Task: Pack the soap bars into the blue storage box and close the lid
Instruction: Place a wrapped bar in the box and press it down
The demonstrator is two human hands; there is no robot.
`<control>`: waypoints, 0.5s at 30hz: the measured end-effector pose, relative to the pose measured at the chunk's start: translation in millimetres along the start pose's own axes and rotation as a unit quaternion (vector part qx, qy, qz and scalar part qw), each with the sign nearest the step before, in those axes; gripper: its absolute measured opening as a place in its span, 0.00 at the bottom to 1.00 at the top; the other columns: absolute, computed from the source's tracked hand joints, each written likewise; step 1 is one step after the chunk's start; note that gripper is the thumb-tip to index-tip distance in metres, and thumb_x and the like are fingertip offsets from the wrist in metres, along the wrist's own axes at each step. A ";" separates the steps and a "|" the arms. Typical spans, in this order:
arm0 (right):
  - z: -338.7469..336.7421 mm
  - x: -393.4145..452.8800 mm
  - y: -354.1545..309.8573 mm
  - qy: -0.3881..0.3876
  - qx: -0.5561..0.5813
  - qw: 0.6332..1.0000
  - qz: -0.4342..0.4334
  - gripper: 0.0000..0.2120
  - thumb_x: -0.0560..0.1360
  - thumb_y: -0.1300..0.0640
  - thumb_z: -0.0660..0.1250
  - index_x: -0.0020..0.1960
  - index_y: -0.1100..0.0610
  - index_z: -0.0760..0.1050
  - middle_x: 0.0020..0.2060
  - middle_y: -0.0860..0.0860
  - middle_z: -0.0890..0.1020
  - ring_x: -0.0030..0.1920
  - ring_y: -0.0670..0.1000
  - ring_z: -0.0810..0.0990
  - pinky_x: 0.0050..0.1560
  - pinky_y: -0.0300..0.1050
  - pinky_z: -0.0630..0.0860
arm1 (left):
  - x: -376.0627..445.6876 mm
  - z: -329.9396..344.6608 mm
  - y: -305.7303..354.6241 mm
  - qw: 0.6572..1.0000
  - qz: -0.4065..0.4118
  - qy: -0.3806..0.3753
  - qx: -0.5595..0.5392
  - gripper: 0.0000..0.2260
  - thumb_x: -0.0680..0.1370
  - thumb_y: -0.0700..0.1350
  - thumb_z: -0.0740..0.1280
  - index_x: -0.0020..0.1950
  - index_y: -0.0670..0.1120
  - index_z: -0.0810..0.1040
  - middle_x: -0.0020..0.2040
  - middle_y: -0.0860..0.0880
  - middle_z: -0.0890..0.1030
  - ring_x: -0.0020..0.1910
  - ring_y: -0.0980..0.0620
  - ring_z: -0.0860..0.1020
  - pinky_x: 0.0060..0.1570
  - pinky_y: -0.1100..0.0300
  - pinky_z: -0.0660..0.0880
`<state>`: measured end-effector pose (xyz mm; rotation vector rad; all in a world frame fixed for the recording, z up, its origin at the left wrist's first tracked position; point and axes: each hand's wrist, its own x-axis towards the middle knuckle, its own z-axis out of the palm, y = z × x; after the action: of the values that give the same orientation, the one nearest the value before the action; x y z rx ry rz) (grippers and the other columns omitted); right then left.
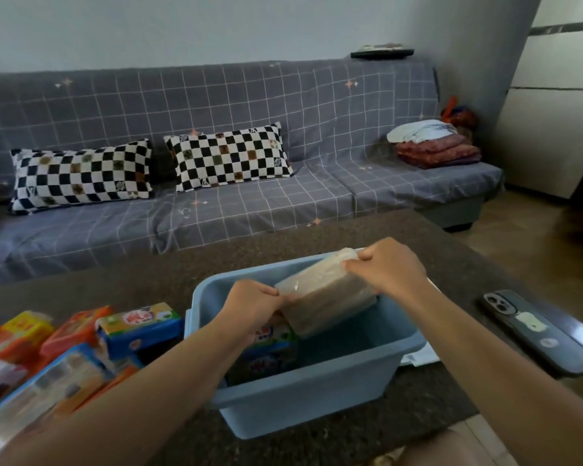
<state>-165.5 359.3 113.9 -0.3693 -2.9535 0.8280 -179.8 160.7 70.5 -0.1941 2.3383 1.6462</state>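
The blue storage box (320, 395) stands open on the dark table in front of me. Both my hands hold a beige soap pack (327, 297) wrapped in clear plastic, tilted above the box's inside. My left hand (249, 307) grips its lower left end and my right hand (387, 270) grips its upper right end. Under the pack, a blue and green soap box (271, 341) lies inside the storage box at its left side. Several more soap packs (81, 348), orange, blue and clear-wrapped, lie piled on the table to the left. No lid can be made out.
A phone (532, 327) in a dark case lies on the table at the right. White paper (421, 358) shows just right of the box. Behind the table is a grey checked sofa (249, 203) with two checkered pillows and folded blankets (435, 146).
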 end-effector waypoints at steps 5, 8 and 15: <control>17.9 11.3 3.8 -0.035 -0.003 0.999 0.019 0.15 0.76 0.51 0.61 0.57 0.60 0.77 0.46 0.56 0.82 0.44 0.54 0.81 0.50 0.49 0.77 | 4.1 5.2 -6.6 0.999 -0.003 0.031 0.013 0.15 0.68 0.45 0.76 0.44 0.33 0.83 0.42 0.40 0.85 0.43 0.47 0.82 0.46 0.56 0.79; 24.4 14.9 -0.8 -0.060 -0.035 0.996 0.046 0.15 0.78 0.56 0.58 0.60 0.62 0.73 0.47 0.57 0.79 0.45 0.54 0.78 0.43 0.44 0.72 | 5.7 7.0 -8.9 0.998 0.004 0.047 0.038 0.14 0.68 0.47 0.77 0.41 0.35 0.84 0.42 0.39 0.84 0.45 0.46 0.81 0.49 0.55 0.78; 39.3 18.1 1.5 -0.133 0.021 0.980 0.145 0.16 0.78 0.54 0.59 0.62 0.62 0.70 0.50 0.57 0.74 0.53 0.56 0.76 0.56 0.46 0.74 | 6.4 13.5 -14.3 0.990 0.034 0.042 0.127 0.15 0.68 0.48 0.77 0.40 0.35 0.83 0.32 0.45 0.80 0.34 0.51 0.78 0.45 0.55 0.78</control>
<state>-187.2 345.0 79.3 -0.7567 -3.1655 1.0451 -180.1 168.8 51.5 -0.1342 2.6163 1.3748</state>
